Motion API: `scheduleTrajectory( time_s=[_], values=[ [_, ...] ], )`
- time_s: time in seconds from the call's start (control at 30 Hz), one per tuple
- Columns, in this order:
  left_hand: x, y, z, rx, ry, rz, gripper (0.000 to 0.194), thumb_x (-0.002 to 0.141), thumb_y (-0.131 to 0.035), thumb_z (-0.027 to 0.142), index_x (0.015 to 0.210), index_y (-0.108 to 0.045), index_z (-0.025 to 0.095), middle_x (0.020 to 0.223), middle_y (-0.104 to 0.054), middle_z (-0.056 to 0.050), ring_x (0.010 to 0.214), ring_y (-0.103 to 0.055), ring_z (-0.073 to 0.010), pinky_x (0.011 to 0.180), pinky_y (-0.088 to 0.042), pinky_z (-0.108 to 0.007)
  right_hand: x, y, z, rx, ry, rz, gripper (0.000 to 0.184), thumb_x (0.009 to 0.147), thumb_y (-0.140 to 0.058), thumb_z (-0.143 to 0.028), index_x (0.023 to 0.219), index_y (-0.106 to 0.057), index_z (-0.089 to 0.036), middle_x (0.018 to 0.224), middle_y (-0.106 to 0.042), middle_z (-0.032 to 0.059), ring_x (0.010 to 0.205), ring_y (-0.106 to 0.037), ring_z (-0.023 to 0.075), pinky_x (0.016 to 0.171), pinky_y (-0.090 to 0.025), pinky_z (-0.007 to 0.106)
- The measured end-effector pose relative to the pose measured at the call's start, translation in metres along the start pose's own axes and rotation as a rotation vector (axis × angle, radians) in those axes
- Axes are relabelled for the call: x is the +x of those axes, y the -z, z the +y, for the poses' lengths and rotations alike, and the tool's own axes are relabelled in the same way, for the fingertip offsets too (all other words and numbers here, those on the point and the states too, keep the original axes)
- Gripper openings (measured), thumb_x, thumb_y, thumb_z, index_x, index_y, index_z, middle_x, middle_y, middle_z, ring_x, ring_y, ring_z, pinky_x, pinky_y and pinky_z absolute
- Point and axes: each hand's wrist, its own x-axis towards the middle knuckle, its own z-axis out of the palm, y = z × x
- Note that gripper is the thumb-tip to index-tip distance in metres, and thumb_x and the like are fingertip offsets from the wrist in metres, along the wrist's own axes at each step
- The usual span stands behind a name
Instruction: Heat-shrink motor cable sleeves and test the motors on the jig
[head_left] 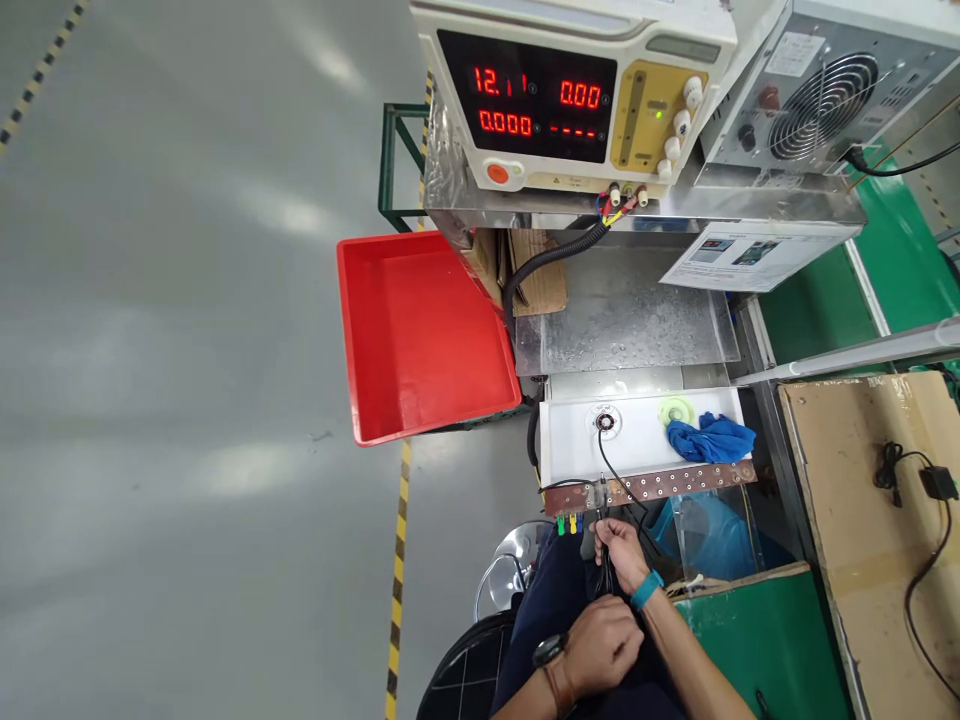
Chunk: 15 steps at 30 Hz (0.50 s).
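Observation:
My right hand [619,552], with a teal band on the wrist, is closed on thin black wires [609,468] just below a brown terminal strip [660,485]. The wires run up to a small round part [604,423] on a white tray [570,440]. My left hand [604,645], with a watch on the wrist, is curled shut lower down over my lap, gripping the same wire bundle. Green, yellow and blue plugs [568,524] hang under the strip's left end.
A power supply [570,95] with red digits reading 12.1 stands on a metal shelf, a second unit with a fan [817,100] beside it. A red bin [420,335] sits at left. A blue cloth [711,438] and green ring [675,411] lie on the tray. A cardboard sheet [870,520] lies at right.

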Motion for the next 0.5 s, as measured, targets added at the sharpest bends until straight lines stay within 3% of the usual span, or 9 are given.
scheduleTrajectory(
  time_s=[0.1,0.2,0.27,0.37,0.43,0.5],
  values=[
    [0.004,0.029,-0.009,-0.016,0.425,0.261,0.042,0.099,-0.030,0.030,0.070,-0.059,0.021,0.070,-0.065,-0.006,0.072,-0.062,-0.0190,0.070,-0.048,-0.032,0.000,-0.003,0.001,-0.085,0.043,0.009,0.062,0.070,-0.058,-0.080,0.077,-0.062,-0.018,0.058,-0.046,-0.0035,0.052,-0.041,0.0111,0.052,-0.039,0.026],
    [0.024,0.035,-0.029,-0.133,0.743,0.352,0.040,0.098,-0.032,0.040,0.096,-0.066,0.019,0.100,-0.073,-0.013,0.098,-0.069,-0.0261,0.089,-0.052,-0.040,0.000,0.006,-0.009,-0.510,0.122,-0.011,0.059,0.087,-0.040,-0.071,0.069,-0.059,-0.018,0.060,-0.050,-0.0007,0.056,-0.044,0.0120,0.058,-0.040,0.026],
    [0.043,0.026,-0.044,-0.281,0.794,0.308,0.049,0.097,-0.027,0.047,0.102,-0.065,0.017,0.108,-0.073,-0.017,0.106,-0.069,-0.0288,0.094,-0.052,-0.042,0.006,0.018,-0.027,-0.763,0.143,-0.030,0.054,0.089,-0.048,-0.060,0.056,-0.053,-0.018,0.054,-0.048,-0.0006,0.055,-0.045,0.0124,0.057,-0.037,0.025],
    [0.070,0.007,-0.062,-0.390,0.801,0.291,0.067,0.097,-0.007,0.054,0.087,-0.062,0.018,0.091,-0.074,-0.017,0.092,-0.072,-0.0276,0.085,-0.054,-0.039,0.031,0.032,-0.073,-0.963,0.164,0.008,0.044,0.086,-0.063,-0.042,0.050,-0.054,-0.017,0.050,-0.051,0.0023,0.057,-0.052,0.0158,0.061,-0.038,0.026],
    [0.082,-0.003,-0.068,-0.345,0.799,0.312,0.076,0.095,0.010,0.053,0.078,-0.056,0.020,0.076,-0.069,-0.015,0.075,-0.070,-0.0251,0.072,-0.055,-0.037,0.058,0.033,-0.107,-1.092,0.203,0.095,0.030,0.091,-0.057,-0.032,0.068,-0.067,-0.015,0.069,-0.065,0.0094,0.074,-0.062,0.0211,0.070,-0.042,0.029],
    [0.088,-0.005,-0.068,-0.282,0.751,0.287,0.080,0.093,0.016,0.055,0.074,-0.053,0.021,0.065,-0.062,-0.011,0.060,-0.063,-0.0223,0.058,-0.051,-0.034,0.088,0.027,-0.137,-1.204,0.244,0.167,0.022,0.093,-0.052,-0.020,0.102,-0.071,-0.013,0.101,-0.069,0.0167,0.096,-0.064,0.0251,0.080,-0.044,0.032]
  ],
)
